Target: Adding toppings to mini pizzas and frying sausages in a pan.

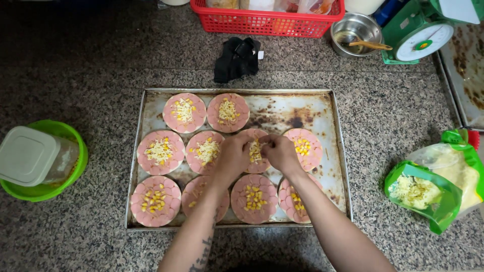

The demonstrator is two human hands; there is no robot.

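Centrally, on the worn rectangular metal baking tray (335, 151), both hands meet over one round pink sausage-slice-covered pizza base (256, 151) in the middle row. The left hand (233, 158) and right hand (280, 152) pinch shredded yellow cheese (255, 150) above it, fingertips touching. An open green bag of grated cheese (438, 184) lies on the granite counter (91, 70), well apart to the right.
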